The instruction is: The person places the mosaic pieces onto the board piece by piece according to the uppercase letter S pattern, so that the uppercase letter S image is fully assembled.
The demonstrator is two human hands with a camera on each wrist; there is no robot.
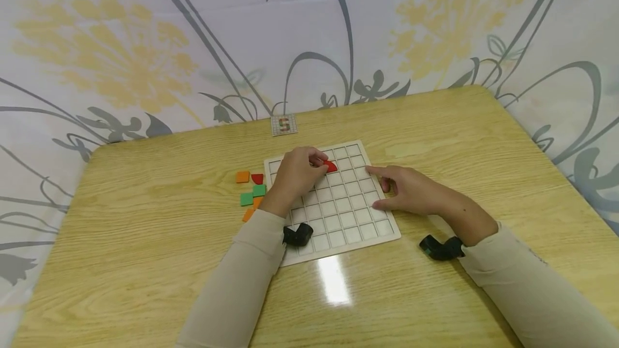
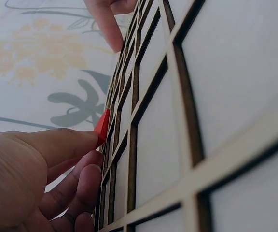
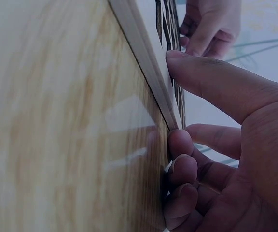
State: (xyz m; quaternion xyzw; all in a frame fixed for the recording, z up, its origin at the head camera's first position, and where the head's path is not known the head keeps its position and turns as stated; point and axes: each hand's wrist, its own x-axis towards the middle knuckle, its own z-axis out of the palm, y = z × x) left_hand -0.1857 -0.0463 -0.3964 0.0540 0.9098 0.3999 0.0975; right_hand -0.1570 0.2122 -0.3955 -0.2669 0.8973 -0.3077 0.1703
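Note:
A white board with a grid of square cells (image 1: 340, 205) lies on the table, slightly turned. Over its upper part, my left hand (image 1: 296, 173) pinches a red quarter-round tile (image 1: 331, 166) between thumb and fingers. In the left wrist view the red tile (image 2: 102, 128) is tilted against the grid, partly covered by the thumb. At the board's right edge is my right hand (image 1: 411, 189), index finger and thumb stretched out and spread apart. The right wrist view shows its thumb (image 3: 201, 72) on the board's rim, with the other fingers bent beside the edge.
Left of the board lie an orange square tile (image 1: 242, 176), a red tile (image 1: 257, 179), two green tiles (image 1: 246, 199) and more orange ones, partly behind the left forearm. A small card with a coloured pattern (image 1: 284, 124) lies near the table's back edge.

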